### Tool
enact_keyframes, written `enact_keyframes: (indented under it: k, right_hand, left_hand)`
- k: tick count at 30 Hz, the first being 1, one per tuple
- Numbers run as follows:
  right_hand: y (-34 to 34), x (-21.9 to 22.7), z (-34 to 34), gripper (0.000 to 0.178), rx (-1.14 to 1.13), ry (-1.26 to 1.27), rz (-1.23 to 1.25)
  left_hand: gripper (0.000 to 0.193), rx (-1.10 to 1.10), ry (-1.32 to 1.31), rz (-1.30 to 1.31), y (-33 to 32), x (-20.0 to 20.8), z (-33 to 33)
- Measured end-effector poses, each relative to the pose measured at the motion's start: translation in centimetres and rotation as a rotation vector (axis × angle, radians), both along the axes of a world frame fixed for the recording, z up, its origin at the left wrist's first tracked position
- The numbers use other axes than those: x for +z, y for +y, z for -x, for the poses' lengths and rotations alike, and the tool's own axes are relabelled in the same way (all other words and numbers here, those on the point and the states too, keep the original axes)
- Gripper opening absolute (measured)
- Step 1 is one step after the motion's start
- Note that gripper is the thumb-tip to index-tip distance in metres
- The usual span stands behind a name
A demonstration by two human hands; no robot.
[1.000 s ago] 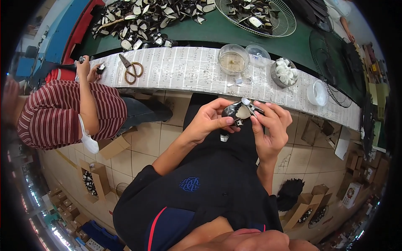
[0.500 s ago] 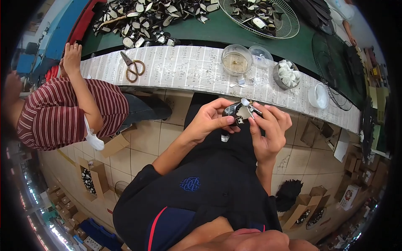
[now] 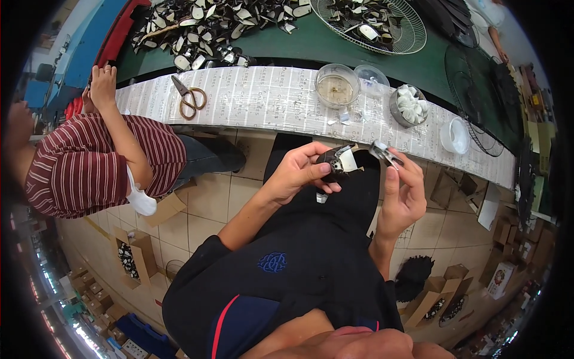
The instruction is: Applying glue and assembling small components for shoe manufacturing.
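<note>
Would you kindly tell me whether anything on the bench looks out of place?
Slightly: a few small pale scraps lie loose on the printed bench covering beside the clear bowl, outside any container. Nothing else there stands out.

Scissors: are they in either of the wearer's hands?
No: the scissors lie on the bench, while the left hand holds a black piece and the right hand a metal object.

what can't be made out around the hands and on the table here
All in the head view:
Far side of the black piece: turned away, partly covered by the left hand.
Clip-like metal tool in the right hand: too small and blurred for detail.
Pile of pieces: cut off by the upper edge.
</note>
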State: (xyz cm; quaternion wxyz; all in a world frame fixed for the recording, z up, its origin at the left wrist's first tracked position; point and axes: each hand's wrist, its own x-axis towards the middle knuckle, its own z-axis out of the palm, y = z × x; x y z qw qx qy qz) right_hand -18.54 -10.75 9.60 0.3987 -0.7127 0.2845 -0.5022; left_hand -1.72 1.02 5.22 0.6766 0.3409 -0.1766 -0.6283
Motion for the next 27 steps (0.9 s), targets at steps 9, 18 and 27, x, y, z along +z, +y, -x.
enact_keyframes:
  k: [9, 18, 27]
  right_hand:
    - [0.3, 0.9, -1.1, 0.014, 0.139, 0.254, 0.292]
    - [0.0, 0.6, -1.0, 0.015, -0.021, 0.36, 0.436]
    - [-0.2, 0.7, -0.4, 0.014, -0.041, 0.223, 0.31]
  left_hand:
    - [0.035, -0.016, -0.05, 0.007, -0.2, 0.0, 0.3]
    - [0.038, -0.011, -0.097, -0.027, -0.4, 0.2, 0.2]
    - [0.042, -0.006, -0.124, -0.021, -0.5, 0.0, 0.2]
